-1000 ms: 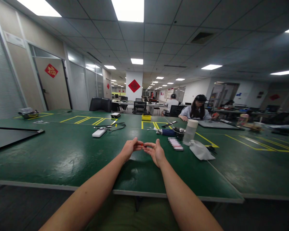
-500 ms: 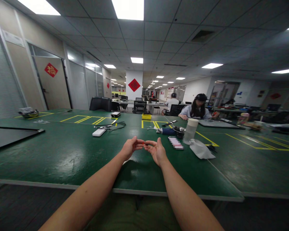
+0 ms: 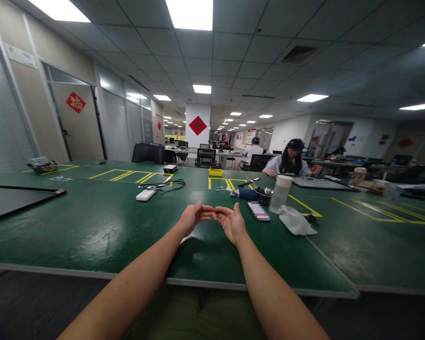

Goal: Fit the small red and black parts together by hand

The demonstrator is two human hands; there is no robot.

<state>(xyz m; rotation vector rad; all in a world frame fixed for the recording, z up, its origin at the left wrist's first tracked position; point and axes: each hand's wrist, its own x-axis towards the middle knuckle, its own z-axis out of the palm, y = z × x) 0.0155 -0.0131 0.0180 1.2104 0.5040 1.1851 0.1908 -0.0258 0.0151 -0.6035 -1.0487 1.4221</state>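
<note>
Both my arms reach out over a green table (image 3: 92, 231). My left hand (image 3: 192, 217) and my right hand (image 3: 231, 223) meet at the fingertips above the table's middle. Between the pinched fingertips sits a tiny red thing (image 3: 213, 211), too small to name. Both hands pinch it, the left from the left side, the right with its palm turned up. Nothing else lies under the hands.
Beyond my hands lie a small blurred card (image 3: 258, 210), a white lidded bottle (image 3: 280, 194), a white cloth (image 3: 296, 221), a metal bowl (image 3: 263, 192), a white remote (image 3: 145, 194) and black cables (image 3: 163, 185). A black board (image 3: 14, 200) lies far left. A person (image 3: 290, 162) sits across the table.
Almost nothing: the hands stay pinched together and have drifted slightly upward in view.
</note>
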